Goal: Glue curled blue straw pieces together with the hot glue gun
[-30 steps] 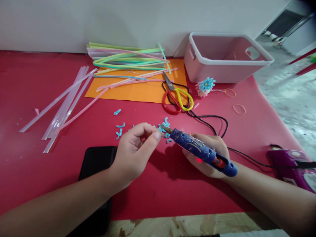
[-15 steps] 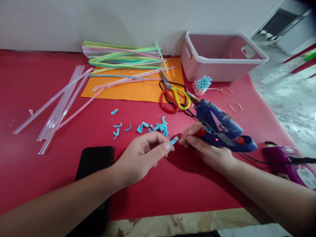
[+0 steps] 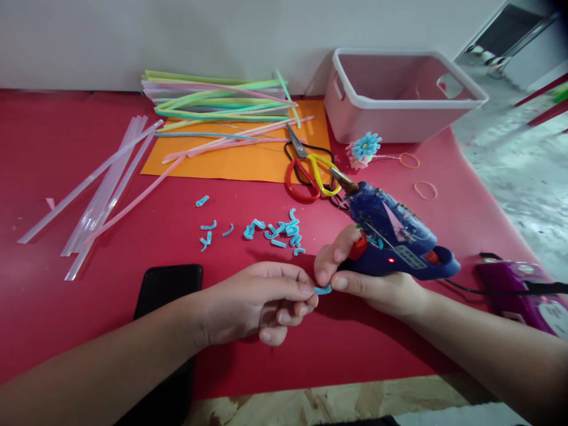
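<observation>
Between thumb and fingertips, my left hand (image 3: 266, 296) pinches one end of a small blue fuzzy piece (image 3: 323, 290). My right hand (image 3: 377, 281) is wrapped round the handle of a blue glue gun (image 3: 390, 222), its metal nozzle pointing up and left and a red light lit. The right thumb and a fingertip meet the other end of the blue piece. Several short blue pieces (image 3: 278, 243) lie on the red table beyond my left hand. Red-and-yellow scissors (image 3: 302, 182) rest open near the nozzle.
Pastel fuzzy sticks (image 3: 222, 100) lie on orange paper (image 3: 213, 167). Clear glue sticks (image 3: 104, 189) are at left, above a black phone (image 3: 168, 290). A pink bin (image 3: 377, 121), a blue-and-pink flower (image 3: 366, 147), rubber bands (image 3: 425, 189) and a purple power box (image 3: 510, 290) are at right.
My left hand has moved lower and slightly right with the blue piece, turning it level. My right thumb and fingertip have come to its free end. The glue gun stays in my right hand.
</observation>
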`<state>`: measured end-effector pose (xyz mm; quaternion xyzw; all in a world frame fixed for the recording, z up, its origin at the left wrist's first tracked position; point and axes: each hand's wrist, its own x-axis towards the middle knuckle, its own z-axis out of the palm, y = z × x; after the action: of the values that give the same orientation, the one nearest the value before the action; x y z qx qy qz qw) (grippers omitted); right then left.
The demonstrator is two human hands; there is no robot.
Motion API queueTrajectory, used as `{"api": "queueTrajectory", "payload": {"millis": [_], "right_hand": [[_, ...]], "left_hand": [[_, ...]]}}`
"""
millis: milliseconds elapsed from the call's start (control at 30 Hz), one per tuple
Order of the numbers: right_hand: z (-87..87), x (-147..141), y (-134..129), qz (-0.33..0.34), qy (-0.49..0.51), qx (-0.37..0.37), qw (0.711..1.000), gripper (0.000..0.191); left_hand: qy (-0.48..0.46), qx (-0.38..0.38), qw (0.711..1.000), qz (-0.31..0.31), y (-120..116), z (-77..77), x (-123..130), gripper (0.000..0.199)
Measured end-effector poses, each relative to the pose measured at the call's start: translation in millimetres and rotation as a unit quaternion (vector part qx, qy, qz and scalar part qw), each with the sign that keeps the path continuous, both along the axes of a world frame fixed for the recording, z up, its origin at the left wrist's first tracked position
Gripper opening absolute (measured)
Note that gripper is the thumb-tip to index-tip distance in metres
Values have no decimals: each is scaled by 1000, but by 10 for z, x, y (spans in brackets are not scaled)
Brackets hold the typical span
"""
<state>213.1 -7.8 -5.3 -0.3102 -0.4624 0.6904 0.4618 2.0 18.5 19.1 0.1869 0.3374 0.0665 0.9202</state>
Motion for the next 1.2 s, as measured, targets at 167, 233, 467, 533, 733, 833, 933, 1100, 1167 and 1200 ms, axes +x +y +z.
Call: {"api": "queueTrajectory", "payload": {"millis": [167, 233, 467, 533, 733, 833, 933, 1100, 1167, 1200], "right_hand": [[17, -16, 5, -2, 6, -2, 1000, 23], [0, -9, 0, -3, 6, -16, 1000, 23], [-48, -7, -16, -68, -49, -64, 994, 32], [-46, -20, -15, -74, -58, -78, 993, 33], [-41, -43, -10, -58, -58, -102, 991, 36], [-30, -50, -6, -63, -61, -95, 992, 36], [-21, -55, 1, -69, -62, -81, 992, 34], [-42, -48, -2, -71, -60, -84, 992, 33], [-50, -43, -5, -69, -63, -93, 991, 35], [-52, -41, -4, -68, -65, -97, 991, 36]], "left_hand": [[39, 102, 994, -9, -42, -37, 39, 23], [67, 216, 974, -13, -84, -45, 45, 26], [175, 624, 760, 39, -208, -100, -11, 17], [179, 677, 713, 38, -209, -131, -20, 20], [180, 735, 651, 54, -180, -155, -18, 8], [169, 742, 646, 57, -184, -140, -21, 7], [180, 737, 648, 65, -193, -142, -24, 5], [197, 734, 642, 100, -185, -141, -12, 5], [195, 743, 633, 97, -172, -125, -9, 5], [193, 746, 630, 94, -165, -116, -9, 6]]}}
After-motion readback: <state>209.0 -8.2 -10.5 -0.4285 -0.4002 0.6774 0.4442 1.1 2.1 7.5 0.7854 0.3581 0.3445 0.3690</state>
